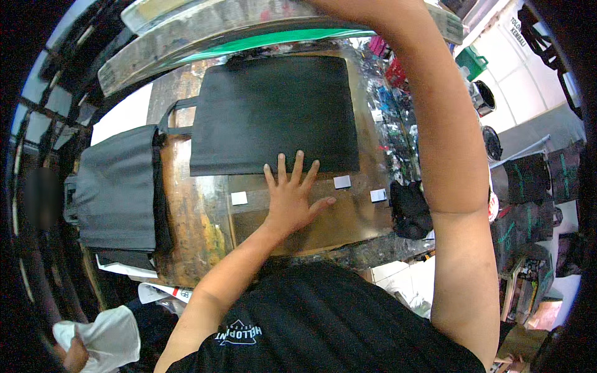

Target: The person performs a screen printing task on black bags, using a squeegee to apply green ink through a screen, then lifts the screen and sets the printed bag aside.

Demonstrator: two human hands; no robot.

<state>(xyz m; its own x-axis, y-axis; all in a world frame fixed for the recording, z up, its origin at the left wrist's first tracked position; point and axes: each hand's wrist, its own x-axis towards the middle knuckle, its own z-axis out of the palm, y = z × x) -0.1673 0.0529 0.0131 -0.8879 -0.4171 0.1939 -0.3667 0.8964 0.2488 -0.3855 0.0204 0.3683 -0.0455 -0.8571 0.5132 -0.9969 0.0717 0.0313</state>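
A flat black cloth bag (273,115) lies on the worn wooden work board (208,214), its handle loop (177,118) sticking out on the left. My left hand (291,196) rests palm down at the bag's near edge, fingers spread, the fingertips on the cloth and the thumb pointing right. It holds nothing. My right forearm (444,124) stretches up along the right side toward a tilted wooden frame (249,28) with a green strip at the far side; the right hand itself is cut off by the top edge.
Left of the board is a stack of black bags (118,186). Small white pads (342,182) sit near the bag's close edge. A black cloth bundle (410,208) lies at right, by a paint-smeared strip (398,133). Another person's hand (76,354) with white cloth (109,339) shows at lower left.
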